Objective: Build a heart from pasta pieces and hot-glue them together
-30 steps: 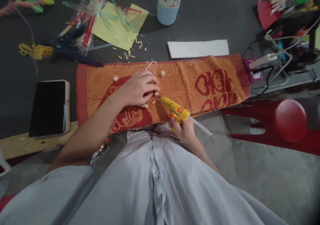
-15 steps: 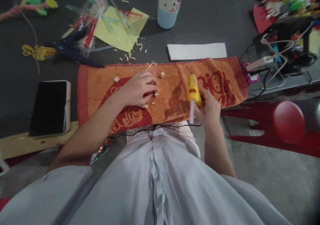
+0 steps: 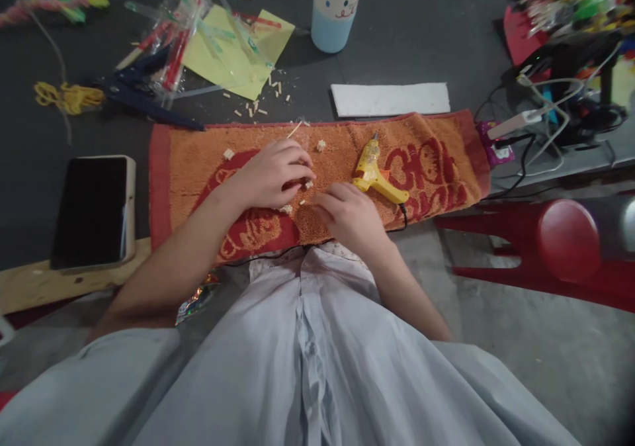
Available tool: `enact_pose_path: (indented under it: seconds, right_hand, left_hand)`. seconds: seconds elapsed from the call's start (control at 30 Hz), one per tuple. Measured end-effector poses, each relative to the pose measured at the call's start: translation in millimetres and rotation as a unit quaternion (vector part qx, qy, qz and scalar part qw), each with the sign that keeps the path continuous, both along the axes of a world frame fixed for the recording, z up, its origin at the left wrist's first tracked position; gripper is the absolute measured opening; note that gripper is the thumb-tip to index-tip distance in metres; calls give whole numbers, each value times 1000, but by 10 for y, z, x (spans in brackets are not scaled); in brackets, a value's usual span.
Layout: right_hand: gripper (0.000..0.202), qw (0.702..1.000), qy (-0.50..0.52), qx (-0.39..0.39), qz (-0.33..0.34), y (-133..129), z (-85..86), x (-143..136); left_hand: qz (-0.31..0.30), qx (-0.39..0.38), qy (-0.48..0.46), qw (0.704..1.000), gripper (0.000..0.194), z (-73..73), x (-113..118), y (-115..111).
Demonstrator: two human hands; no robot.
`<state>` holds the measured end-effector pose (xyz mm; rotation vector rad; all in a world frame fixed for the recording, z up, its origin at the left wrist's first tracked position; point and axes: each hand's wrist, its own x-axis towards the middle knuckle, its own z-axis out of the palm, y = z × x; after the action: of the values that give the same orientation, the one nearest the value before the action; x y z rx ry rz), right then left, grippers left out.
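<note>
Holding our loosely curled right hand [image 3: 350, 216] over the orange towel [image 3: 340, 158], we cannot tell whether it grips anything; just beyond, our left hand [image 3: 278, 175] pinches a small block [image 3: 308, 184]. The glue gun [image 3: 368, 168] lies on the towel too; behind it, a white strip [image 3: 389, 100] rests on the table [image 3: 411, 42].

The loose, pale grey-blue shirt [image 3: 248, 366] has short sleeves [image 3: 133, 360].

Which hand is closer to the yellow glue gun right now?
Right. The right hand is close beside the glue gun, just left of and below it in view. The left hand is farther left, a small pale piece at its fingertips.
</note>
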<state>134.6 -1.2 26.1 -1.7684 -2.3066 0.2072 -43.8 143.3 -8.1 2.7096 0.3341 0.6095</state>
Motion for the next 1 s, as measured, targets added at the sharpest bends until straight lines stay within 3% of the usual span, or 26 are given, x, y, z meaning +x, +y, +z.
enact_pose_path:
  seconds: [0.17,0.5,0.63,0.73,0.83,0.9,1.0]
  right_hand:
    - [28,999,7,-37,8,97,-138,-234]
    - [23,995,61,-68,-30,159,-198,-203]
    - [18,985,159,-39,-58,114,-210,-129]
    - [11,942,316,-32,-107,51,-230,-76]
    - [12,861,484,-30,-155,-3,-229,-64]
    - [17,810,559,-30,-175,-21,-208,-73]
    - [28,757,624,-37,-192,-20,-167,-83]
  left_hand:
    - [3,-9,2,1000,28,2,2,-8]
    - [8,0,9,1000,29,-22,6,-2]
    - [5,11,7,1000,28,-30,6,1]
    - [2,8,6,1000,28,-28,3,-2]
    - [1,-8,-9,1000,29,-22,2,-9]
    - [-1,-18,-15,1000,29,-19,4,-12]
    - [1,-10,-6,1000,29,-18,6,-11]
